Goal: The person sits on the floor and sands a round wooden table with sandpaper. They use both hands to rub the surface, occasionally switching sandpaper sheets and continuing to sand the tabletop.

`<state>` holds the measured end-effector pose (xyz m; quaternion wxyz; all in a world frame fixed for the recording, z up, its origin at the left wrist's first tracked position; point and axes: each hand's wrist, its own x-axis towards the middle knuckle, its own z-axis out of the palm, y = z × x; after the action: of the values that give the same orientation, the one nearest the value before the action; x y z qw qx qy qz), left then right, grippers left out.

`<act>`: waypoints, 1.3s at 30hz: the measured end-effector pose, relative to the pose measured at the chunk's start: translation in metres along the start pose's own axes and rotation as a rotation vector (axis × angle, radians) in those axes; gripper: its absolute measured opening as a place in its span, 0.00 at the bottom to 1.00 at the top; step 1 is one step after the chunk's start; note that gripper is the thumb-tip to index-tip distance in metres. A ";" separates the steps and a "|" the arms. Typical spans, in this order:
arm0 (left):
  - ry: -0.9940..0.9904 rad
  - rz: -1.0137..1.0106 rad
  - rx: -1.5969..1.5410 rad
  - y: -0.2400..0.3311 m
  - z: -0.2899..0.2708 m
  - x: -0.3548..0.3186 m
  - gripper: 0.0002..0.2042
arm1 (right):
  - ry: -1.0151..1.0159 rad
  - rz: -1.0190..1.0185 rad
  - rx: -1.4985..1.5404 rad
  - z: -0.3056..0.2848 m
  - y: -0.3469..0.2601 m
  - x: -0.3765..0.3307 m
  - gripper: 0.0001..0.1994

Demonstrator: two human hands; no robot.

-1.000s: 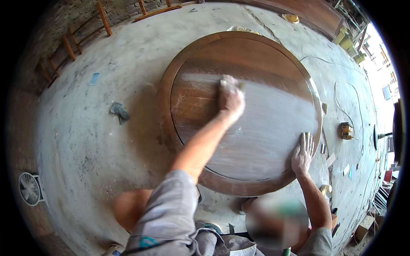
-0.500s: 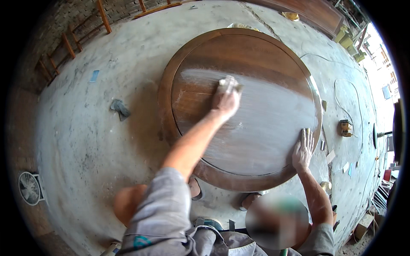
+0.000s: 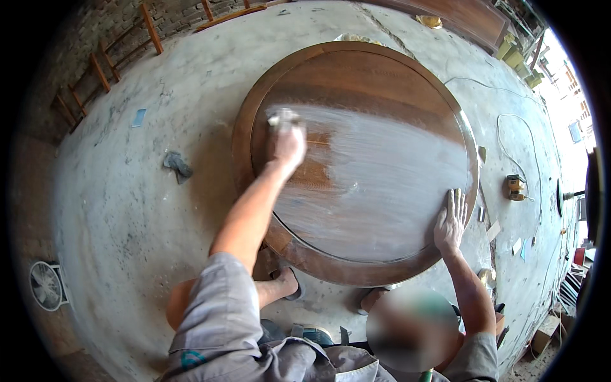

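A round brown wooden tabletop (image 3: 369,70) with a raised rim fills the middle. A whitish smeared coating covers much of its face, streaked from side to side, and darker wood shows along the far part. My left hand (image 3: 289,149) is over the tabletop's left part, its fingers closed on a pale, whitened pad (image 3: 284,118) pressed to the surface. Motion blurs the pad, so its exact kind is unclear. My right hand (image 3: 451,219), dusted white, lies flat with fingers stretched out on the right edge of the tabletop.
A grey rag (image 3: 177,166) and a blue sheet (image 3: 139,118) lie on the concrete floor at left. A white fan (image 3: 47,285) stands at far left, wooden frames (image 3: 102,70) behind. A corded yellow-brown power tool (image 3: 515,187) sits at right. A large wooden panel (image 3: 458,22) is at the back.
My left hand has moved left across the tabletop with the pad, toward the left rim. The coating it passed over looks spread wider. My right hand has stayed in place.
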<state>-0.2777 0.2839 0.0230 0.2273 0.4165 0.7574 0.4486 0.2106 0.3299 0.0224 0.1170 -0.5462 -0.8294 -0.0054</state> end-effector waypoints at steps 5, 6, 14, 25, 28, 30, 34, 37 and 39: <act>0.419 0.319 0.689 -0.031 0.084 -0.022 0.21 | -0.014 -0.049 0.025 0.010 -0.020 0.007 0.29; 0.365 0.351 0.634 -0.016 0.111 -0.036 0.24 | -0.018 -0.062 0.031 0.011 -0.024 0.007 0.30; 0.717 0.358 0.894 -0.078 0.009 0.000 0.16 | -0.012 -0.057 0.049 0.015 -0.023 0.005 0.30; 0.266 0.165 0.524 -0.062 -0.011 -0.008 0.18 | -0.016 -0.023 0.020 0.008 -0.015 0.005 0.30; 0.141 0.159 0.395 -0.014 0.067 -0.041 0.23 | -0.025 -0.047 -0.019 0.010 -0.015 0.006 0.30; 0.046 0.404 0.648 0.011 0.091 -0.051 0.23 | -0.016 -0.039 0.004 0.010 -0.012 0.004 0.30; 0.079 0.406 0.508 -0.054 -0.022 -0.021 0.15 | -0.010 -0.024 0.017 0.004 -0.011 0.004 0.30; 0.194 0.105 0.470 -0.036 -0.013 -0.027 0.17 | -0.004 -0.024 0.005 0.005 -0.008 0.003 0.30; 0.113 0.056 0.295 0.005 0.041 -0.052 0.17 | 0.000 -0.033 0.010 0.006 -0.012 0.006 0.30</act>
<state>-0.2173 0.2615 0.0058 0.1080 0.4406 0.8146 0.3615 0.1959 0.3317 0.0195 0.1194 -0.5318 -0.8384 -0.0032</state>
